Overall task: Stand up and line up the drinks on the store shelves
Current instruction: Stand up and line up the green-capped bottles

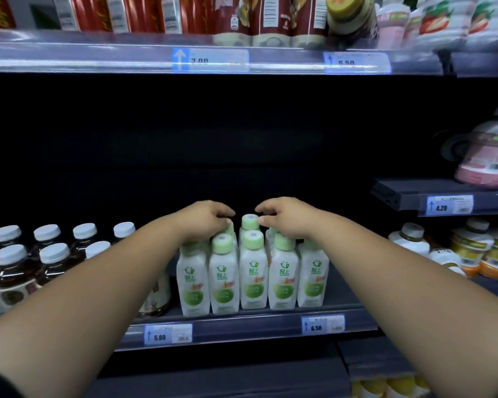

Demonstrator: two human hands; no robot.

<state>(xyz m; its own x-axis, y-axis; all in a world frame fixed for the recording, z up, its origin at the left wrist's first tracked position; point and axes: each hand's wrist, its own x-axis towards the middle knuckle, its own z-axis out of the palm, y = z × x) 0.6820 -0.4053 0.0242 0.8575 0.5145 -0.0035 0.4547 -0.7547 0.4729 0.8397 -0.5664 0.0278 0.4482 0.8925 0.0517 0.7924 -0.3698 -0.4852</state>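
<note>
Several white drink bottles with green caps (253, 277) stand upright in a front row on the dark middle shelf (242, 326), with more of them behind. My left hand (204, 222) lies over the caps of the back bottles on the left, fingers curled down around one. My right hand (285, 219) covers the back bottles on the right, and its fingertips touch the cap of the back middle bottle (250, 221). What each palm grips underneath is hidden.
Dark tea bottles with white caps (12, 268) fill the shelf to the left. Orange and yellow labelled bottles (472, 248) stand to the right, with a pink bottle (489, 150) on a higher side shelf. Red bottles (156, 12) line the shelf above. The space behind the green-capped bottles is dark.
</note>
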